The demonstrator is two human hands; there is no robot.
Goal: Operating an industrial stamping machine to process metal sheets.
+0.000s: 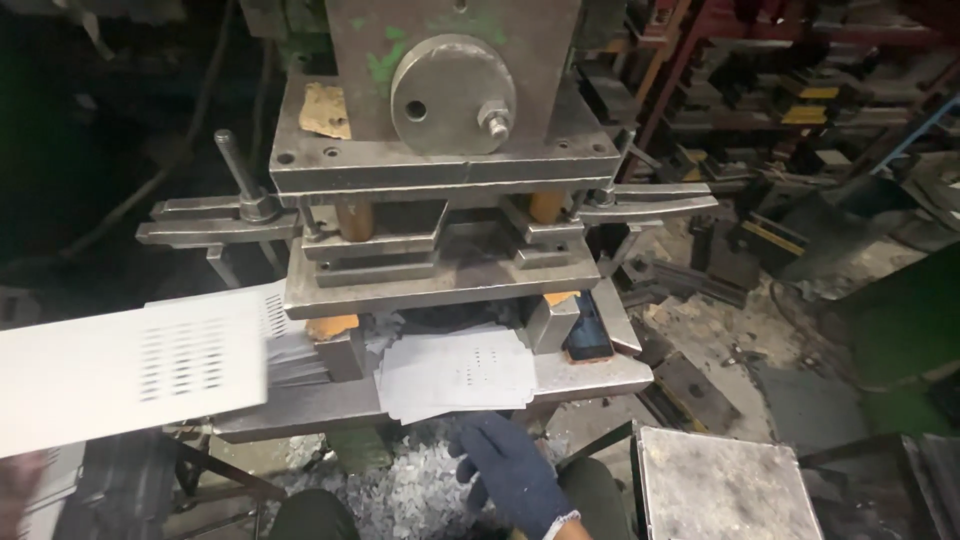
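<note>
One flat white perforated metal sheet (130, 365) sits clamped in my blurred left hand (20, 485), while my blue-gloved right hand (510, 470), fingers (470, 440) loosely spread, touches the punched stack (455, 375) on the press bench (590, 378); I'd square edges first.

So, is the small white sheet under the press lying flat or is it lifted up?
Flat. The small white sheet lies on the press bed, and the gloved right hand is just below its front edge.
</note>
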